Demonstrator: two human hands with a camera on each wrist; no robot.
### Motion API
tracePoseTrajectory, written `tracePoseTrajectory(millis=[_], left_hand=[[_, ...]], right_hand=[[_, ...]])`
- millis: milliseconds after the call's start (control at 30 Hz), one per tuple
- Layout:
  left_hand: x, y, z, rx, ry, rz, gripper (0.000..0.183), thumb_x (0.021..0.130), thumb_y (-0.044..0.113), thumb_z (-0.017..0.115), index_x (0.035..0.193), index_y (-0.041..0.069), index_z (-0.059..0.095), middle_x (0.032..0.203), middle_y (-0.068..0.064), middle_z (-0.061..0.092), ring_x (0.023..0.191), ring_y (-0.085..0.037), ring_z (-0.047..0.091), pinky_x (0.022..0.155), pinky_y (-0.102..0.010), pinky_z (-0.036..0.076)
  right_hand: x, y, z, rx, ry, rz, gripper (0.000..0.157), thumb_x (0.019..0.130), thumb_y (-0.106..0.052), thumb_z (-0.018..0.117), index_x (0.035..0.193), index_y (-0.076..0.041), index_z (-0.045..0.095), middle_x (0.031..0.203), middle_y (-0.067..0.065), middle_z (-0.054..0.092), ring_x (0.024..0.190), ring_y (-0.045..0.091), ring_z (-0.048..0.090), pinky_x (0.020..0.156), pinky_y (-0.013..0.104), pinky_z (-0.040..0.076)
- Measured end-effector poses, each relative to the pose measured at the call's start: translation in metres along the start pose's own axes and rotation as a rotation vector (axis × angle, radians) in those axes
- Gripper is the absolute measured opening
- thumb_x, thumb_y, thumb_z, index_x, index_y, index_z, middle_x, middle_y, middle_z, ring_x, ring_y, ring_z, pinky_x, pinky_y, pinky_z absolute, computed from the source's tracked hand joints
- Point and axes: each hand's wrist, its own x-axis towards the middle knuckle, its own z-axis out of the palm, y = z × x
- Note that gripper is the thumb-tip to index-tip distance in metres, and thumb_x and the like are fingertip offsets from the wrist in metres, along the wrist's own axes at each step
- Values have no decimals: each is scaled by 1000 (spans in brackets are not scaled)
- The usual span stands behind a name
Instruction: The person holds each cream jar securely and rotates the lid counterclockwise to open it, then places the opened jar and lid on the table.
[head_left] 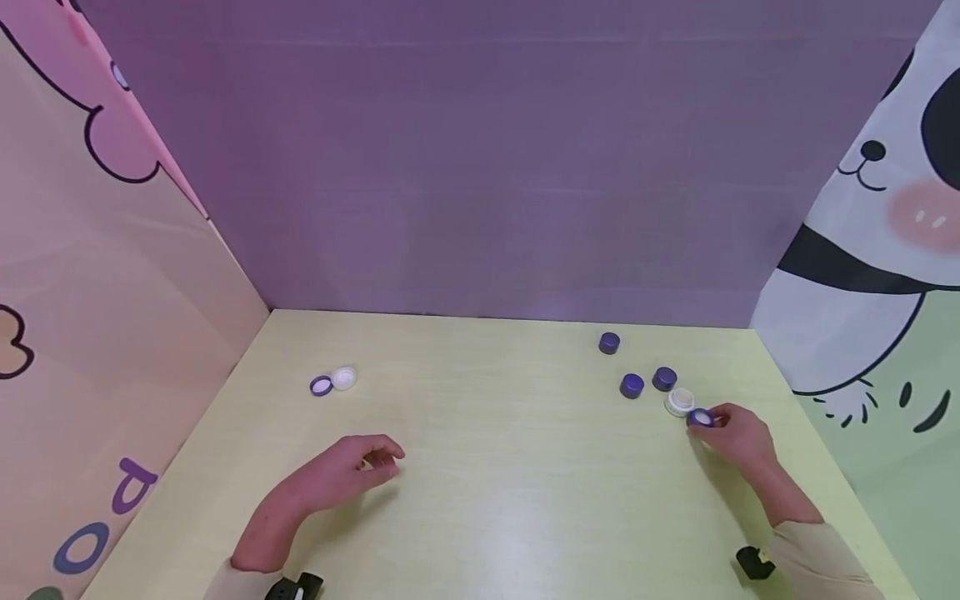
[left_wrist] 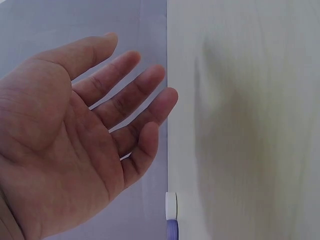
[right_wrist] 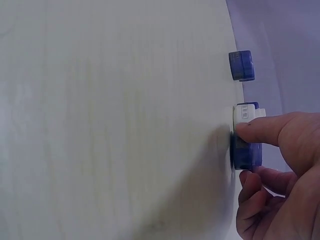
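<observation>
At the right of the table my right hand [head_left: 738, 437] pinches a small blue-purple round jar [head_left: 701, 417] between thumb and fingers. Its pale inside faces up, and in the right wrist view the jar [right_wrist: 248, 156] stands low at the table surface. Right beside it is a white jar [head_left: 680, 402] with a narrower neck on top. My left hand [head_left: 341, 475] hovers over the left part of the table, fingers loosely bent and holding nothing. Beyond that hand lie a purple-rimmed lid [head_left: 321, 385] and a white lid [head_left: 344, 378], side by side.
Three closed purple jars stand behind the white one: a far jar [head_left: 609, 342], a left jar [head_left: 632, 386] and a nearer jar [head_left: 664, 378]. A purple wall [head_left: 510, 167] bounds the pale table [head_left: 487, 433] at the back, with printed panels on both sides.
</observation>
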Motion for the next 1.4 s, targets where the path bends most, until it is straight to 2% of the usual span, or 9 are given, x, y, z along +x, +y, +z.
tracePoseTrajectory(millis=[267, 433, 567, 667, 800, 967, 1200, 1400], left_hand=[[1, 0, 0, -14, -17, -12, 29, 99, 33, 57, 115, 9, 64, 100, 4, 66, 94, -14, 58, 83, -37, 47], [1, 1, 0, -30, -25, -14, 29, 99, 32, 58, 115, 9, 64, 100, 4, 65, 95, -16, 58, 84, -36, 48], [2, 2, 1, -38, -38, -5, 30, 99, 32, 58, 116, 8, 64, 99, 6, 63, 95, -17, 57, 83, -36, 48], [2, 2, 0, -32, -48, -2, 29, 99, 31, 58, 116, 8, 64, 99, 7, 63, 94, -17, 57, 82, -36, 48], [4, 2, -2, -18, -50, -16, 29, 99, 30, 57, 117, 8, 63, 99, 7, 63, 96, -17, 57, 83, -38, 48], [7, 3, -5, -3, -53, -37, 30, 99, 31, 58, 118, 9, 63, 100, 8, 63, 97, -17, 57, 84, -40, 48], [15, 6, -7, 15, -35, 5, 29, 99, 29, 57, 118, 7, 64, 100, 9, 63, 96, -15, 57, 85, -39, 48], [24, 17, -6, 12, -26, 38, 32, 99, 32, 57, 119, 8, 64, 104, 7, 65, 97, -14, 58, 87, -40, 47]], right_hand=[[2, 2, 2, 14, 4, -20, 50, 82, -25, 75, 105, 14, 55, 86, 20, 60, 74, 28, 56, 56, 31, 43], [1, 4, 4, 2, 9, -18, 63, 80, -27, 76, 116, 16, 47, 93, 25, 60, 77, 31, 57, 60, 33, 44], [-4, 1, 4, -43, 58, -25, 70, 81, -30, 75, 122, 17, 44, 101, 31, 57, 83, 38, 56, 63, 40, 45], [-7, -9, 2, -71, 96, -39, 65, 82, -29, 73, 122, 15, 46, 105, 32, 56, 84, 40, 57, 60, 41, 45], [-6, -26, -1, -73, 128, -65, 57, 85, -29, 70, 120, 11, 50, 104, 28, 59, 79, 35, 59, 55, 37, 44], [0, -43, 3, -57, 109, -67, 52, 87, -33, 69, 118, 6, 55, 99, 20, 63, 76, 29, 60, 55, 34, 43], [11, -58, 10, -43, 92, -82, 48, 87, -33, 69, 114, 5, 59, 94, 16, 66, 74, 26, 61, 55, 33, 44], [19, -63, 18, -32, 44, -79, 47, 87, -33, 68, 112, 6, 60, 95, 15, 66, 77, 26, 62, 59, 35, 45]])
